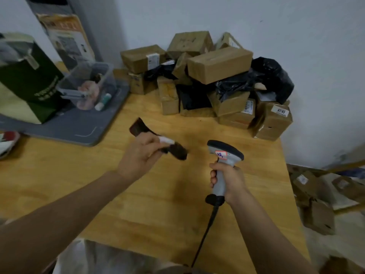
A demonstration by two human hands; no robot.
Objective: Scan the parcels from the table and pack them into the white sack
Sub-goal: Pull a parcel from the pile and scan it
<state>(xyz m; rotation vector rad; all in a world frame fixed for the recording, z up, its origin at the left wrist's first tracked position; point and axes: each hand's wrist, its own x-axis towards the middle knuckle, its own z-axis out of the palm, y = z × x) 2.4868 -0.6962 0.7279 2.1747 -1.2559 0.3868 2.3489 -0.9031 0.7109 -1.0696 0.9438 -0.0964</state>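
The left hand is curled round a small dark parcel with a pale label, holding it up over the middle of the desk; the parcel is blurred, so its exact shape is hard to read. The right hand is wrapped round the handle of a grey scanner, whose head points away from the person, just beside the parcel and not touching it. The scanner's black cable runs down over the near edge of the desk.

I judge the task to be well short of finished. A large pile of parcels, brown cartons mixed with black plastic bags, sits against the wall at the far side of the desk, well apart from both hands, and each of them looks to need scanning and packing. The parcel in hand seems to be at the scanning step, with its label not yet squarely in front of the scanner head.

Pale fabric at the bottom edge, below the near side of the desk, is probably the white sack; what it holds cannot be seen. More cartons lie low on the right, beyond the desk edge, though whether they are already packed I cannot tell
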